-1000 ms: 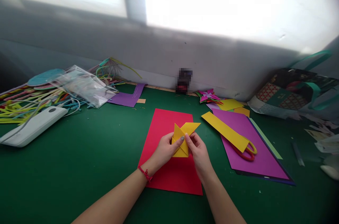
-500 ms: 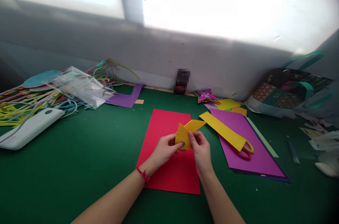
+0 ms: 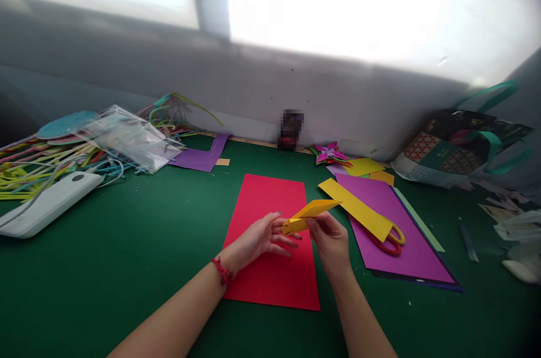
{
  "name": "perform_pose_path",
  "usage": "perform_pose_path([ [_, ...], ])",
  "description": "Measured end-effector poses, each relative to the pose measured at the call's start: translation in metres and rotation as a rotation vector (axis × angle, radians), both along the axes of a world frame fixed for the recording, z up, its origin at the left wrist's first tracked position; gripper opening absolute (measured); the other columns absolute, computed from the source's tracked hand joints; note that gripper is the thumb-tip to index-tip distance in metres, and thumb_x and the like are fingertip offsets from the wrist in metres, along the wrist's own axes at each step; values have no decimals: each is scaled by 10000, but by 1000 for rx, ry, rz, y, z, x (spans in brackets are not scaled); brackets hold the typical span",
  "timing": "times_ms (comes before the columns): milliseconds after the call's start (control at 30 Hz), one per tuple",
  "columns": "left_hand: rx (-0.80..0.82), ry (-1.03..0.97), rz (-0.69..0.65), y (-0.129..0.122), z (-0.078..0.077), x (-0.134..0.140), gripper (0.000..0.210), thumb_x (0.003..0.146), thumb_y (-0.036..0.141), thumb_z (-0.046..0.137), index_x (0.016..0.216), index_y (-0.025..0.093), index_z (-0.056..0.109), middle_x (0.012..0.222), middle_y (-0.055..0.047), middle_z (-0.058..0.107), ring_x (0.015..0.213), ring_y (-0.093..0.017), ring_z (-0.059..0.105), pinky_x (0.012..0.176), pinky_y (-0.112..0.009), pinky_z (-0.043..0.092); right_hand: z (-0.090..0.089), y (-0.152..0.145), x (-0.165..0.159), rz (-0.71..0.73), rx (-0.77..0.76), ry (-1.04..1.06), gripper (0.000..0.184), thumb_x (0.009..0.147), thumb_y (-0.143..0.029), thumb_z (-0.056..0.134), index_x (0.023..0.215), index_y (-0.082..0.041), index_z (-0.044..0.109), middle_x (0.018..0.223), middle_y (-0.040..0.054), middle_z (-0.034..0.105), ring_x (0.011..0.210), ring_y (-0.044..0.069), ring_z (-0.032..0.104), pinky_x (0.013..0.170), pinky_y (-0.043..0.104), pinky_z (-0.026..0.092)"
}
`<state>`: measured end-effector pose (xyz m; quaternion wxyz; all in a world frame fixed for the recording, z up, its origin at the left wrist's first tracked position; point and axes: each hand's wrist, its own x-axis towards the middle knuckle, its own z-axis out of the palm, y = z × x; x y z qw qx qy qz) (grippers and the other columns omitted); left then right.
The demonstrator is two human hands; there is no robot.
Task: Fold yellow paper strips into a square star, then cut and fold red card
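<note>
Pinched between the thumb and fingers of my right hand (image 3: pixel 332 239) is a piece of folded yellow paper (image 3: pixel 310 210), tilted so that I see it nearly edge-on. My left hand (image 3: pixel 266 239) lies palm up just left of it, fingers spread under its left end; whether they touch it I cannot tell. Both hands are above a red sheet of paper (image 3: pixel 270 284) on the green table (image 3: pixel 147 273).
To the right, a yellow paper strip (image 3: pixel 359 208) partly covers scissors (image 3: pixel 395 242) on purple paper (image 3: pixel 406 251). Folded paper stars (image 3: pixel 329 152) sit by the wall. At left are a white power strip (image 3: pixel 51 203), a clear plastic bag (image 3: pixel 131 135) and pipe cleaners (image 3: pixel 25 177). A patterned bag (image 3: pixel 443 149) stands far right.
My left hand has let go of the folded yellow paper and opened out, palm up. The right hand has moved slightly right and turned the paper from facing me to nearly edge-on.
</note>
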<state>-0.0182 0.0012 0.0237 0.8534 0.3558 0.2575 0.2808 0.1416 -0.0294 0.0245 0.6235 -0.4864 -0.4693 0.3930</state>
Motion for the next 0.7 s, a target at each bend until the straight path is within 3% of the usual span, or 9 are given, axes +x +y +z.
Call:
perform_pose_path([
  [100,-47,-41,-108,-4,1,-2,358,816,390,496,1016,115,608,857,-100,590,753,-164,592,653,-274,495,1,0,2,90,-59,8,154,699,-349,661,666,-209,607,617,-12,518,480,103,397,435,245,338],
  [200,1,-25,-37,-6,6,-2,351,749,303,626,1068,161,596,915,-78,581,699,-105,571,567,-179,470,4,1,3,215,-106,7,207,682,-406,661,714,-202,646,740,28,586,505,111,447,426,243,349],
  [267,77,10,52,-5,8,-1,431,716,303,664,1118,181,567,1021,-97,575,760,-126,581,546,-167,468,5,3,3,278,-159,32,270,695,-430,642,844,-205,664,861,61,611,561,133,499,433,242,372],
  [367,217,111,221,-1,8,1,432,694,325,679,1081,160,577,1071,-118,580,861,-192,591,579,-210,503,2,5,3,231,-234,121,373,718,-443,617,1008,-209,630,920,77,627,649,169,545,452,241,411],
  [500,275,236,390,5,1,-1,367,706,349,657,1006,146,599,1049,-116,596,892,-218,595,642,-279,530,-1,8,5,97,-263,190,369,766,-470,550,967,-175,642,973,98,625,828,222,569,521,255,471],
  [600,287,242,330,6,-3,-3,353,720,344,643,1006,145,592,1023,-112,601,862,-199,603,595,-239,514,5,6,7,101,-261,173,373,772,-435,562,1049,-188,610,1051,98,611,959,242,558,664,290,499],
  [700,240,177,164,6,-2,-5,350,746,360,614,1015,139,576,917,-95,619,697,-137,614,541,-200,479,17,2,11,270,-261,118,424,719,-340,654,1119,-236,563,1131,72,587,1042,235,526,822,327,462],
])
